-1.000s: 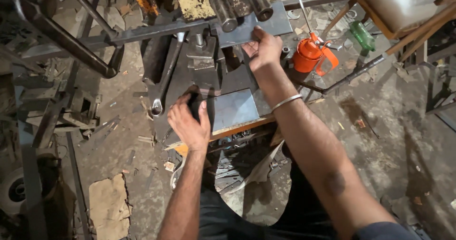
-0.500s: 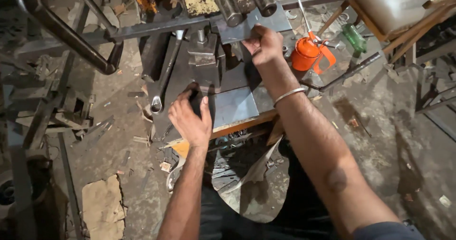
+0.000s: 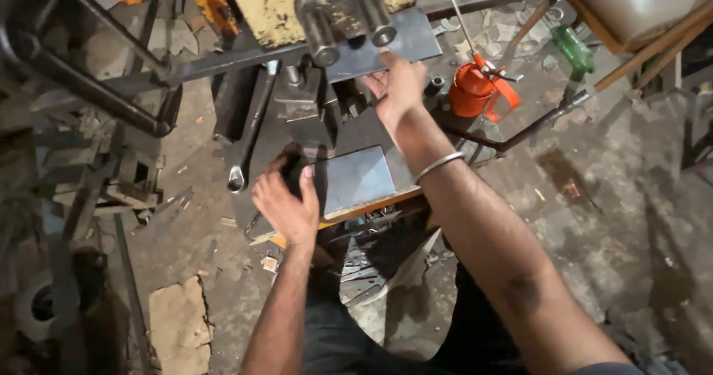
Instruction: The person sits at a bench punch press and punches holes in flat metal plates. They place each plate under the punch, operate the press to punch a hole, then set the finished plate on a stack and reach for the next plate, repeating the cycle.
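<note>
a person's left hand (image 3: pixel 286 206), at 7 o'clock, curls its grip over the near edge of a flat steel plate (image 3: pixel 358 178) lying on the press tabletop (image 3: pixel 349 134), apparently to steady it. the right hand (image 3: pixel 399 84), at 12 o'clock, pinches the far end of a grey metal sheet (image 3: pixel 405 39) under the yellow press head (image 3: pixel 282 4), apparently to position it. an orange oil can (image 3: pixel 475 91) stands at 2 o'clock; a spanner (image 3: pixel 245 148) lies at 10.

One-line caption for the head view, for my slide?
Left hand rests on a steel plate; right hand holds a metal strip beside an orange oil can.
</note>
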